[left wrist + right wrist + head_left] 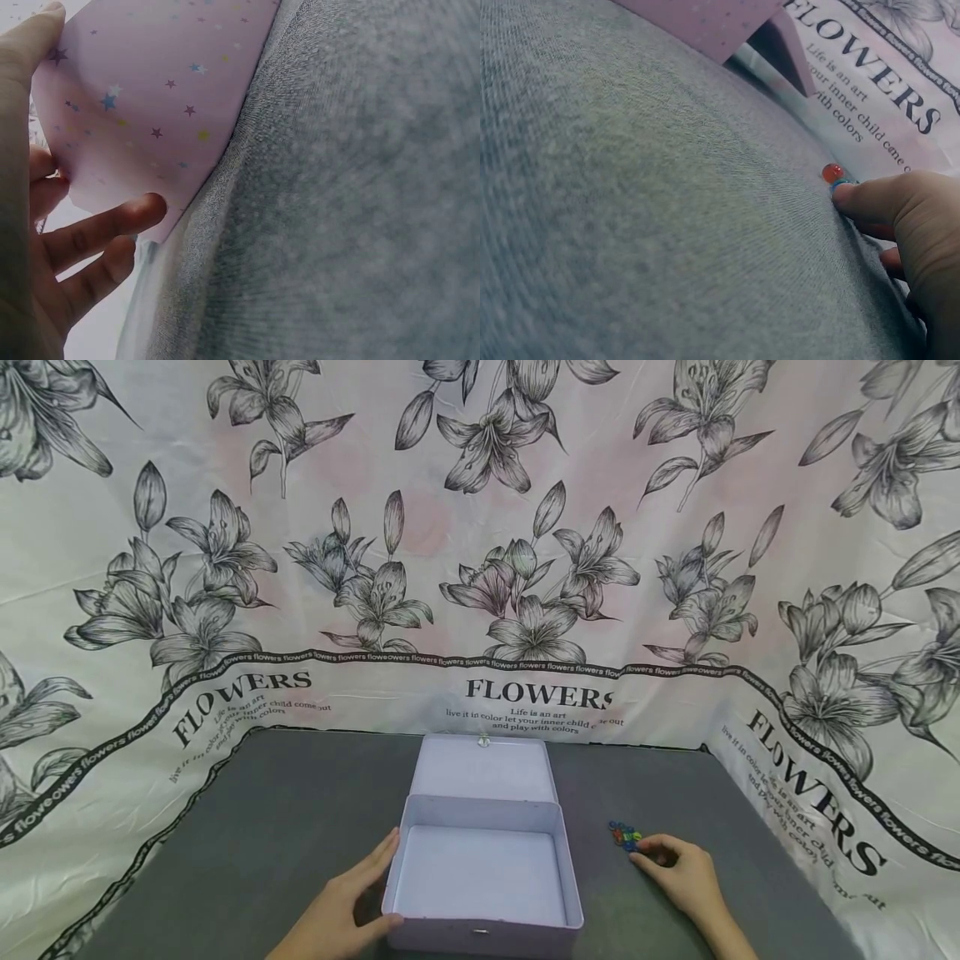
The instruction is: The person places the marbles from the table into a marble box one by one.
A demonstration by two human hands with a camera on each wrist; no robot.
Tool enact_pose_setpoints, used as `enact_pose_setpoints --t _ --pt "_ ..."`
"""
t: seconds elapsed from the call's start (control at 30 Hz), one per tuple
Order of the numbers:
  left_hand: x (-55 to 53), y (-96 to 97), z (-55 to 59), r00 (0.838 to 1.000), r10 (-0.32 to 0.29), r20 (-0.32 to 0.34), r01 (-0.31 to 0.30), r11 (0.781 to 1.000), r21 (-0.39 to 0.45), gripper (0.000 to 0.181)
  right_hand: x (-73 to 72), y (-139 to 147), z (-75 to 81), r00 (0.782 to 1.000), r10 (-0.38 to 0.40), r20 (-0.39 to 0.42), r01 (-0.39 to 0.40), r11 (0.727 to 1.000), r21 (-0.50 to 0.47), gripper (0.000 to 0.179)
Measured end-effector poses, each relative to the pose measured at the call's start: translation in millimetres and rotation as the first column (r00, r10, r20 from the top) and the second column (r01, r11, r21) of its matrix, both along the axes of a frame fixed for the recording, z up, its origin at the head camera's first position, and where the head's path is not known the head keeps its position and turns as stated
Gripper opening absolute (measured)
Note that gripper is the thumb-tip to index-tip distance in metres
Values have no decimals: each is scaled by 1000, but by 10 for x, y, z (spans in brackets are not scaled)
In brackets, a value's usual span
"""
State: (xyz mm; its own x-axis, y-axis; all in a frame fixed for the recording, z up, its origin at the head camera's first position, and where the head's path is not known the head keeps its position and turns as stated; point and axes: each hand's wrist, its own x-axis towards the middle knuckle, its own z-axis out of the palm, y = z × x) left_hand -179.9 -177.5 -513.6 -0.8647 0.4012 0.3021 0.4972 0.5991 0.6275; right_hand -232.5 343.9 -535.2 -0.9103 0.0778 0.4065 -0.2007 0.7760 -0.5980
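A lilac tin box [482, 935] stands with its lid [483, 768] tipped back, and the inside is bare. My left hand [347, 893] rests at the box's left side, thumb at the front corner and fingertips along the rim. From the left wrist view, that hand [82, 247] touches the star-printed wall [157, 97], with two fingers held off it. A small pile of shiny coloured marbles [619, 833] lies right of the box. My right hand [686, 868] has thumb and forefinger pinched at a blue marble [838, 184], beside a red marble [832, 172].
Grey cloth [300, 810] covers the table. White fabric printed with flowers and lettering [540, 693] hangs behind it and along both sides. A small clasp [483, 741] sits on the lid's far edge.
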Motion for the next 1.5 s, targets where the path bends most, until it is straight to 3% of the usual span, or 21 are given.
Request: enact_pose_setpoints --t 0.2,0.5,0.97,1.2,1.5 --pt "8 -2 41 999 -4 -44 3 1000 -20 92 -9 -12 3 1000 5 -5 -5 1000 -24 13" --pt "30 32 17 1000 -2 6 2 999 -53 92 51 -43 19 999 -35 26 38 994 -103 11" --pt "57 54 -21 999 47 12 -47 999 -21 95 -56 -384 132 995 -8 -101 -10 984 -178 11" --pt "72 53 -8 999 44 26 -44 999 -9 95 -161 -591 286 989 52 -138 -75 983 -169 9" --pt "29 41 6 1000 25 11 -25 1000 0 95 -234 -958 533 983 83 -166 -125 957 -262 11"
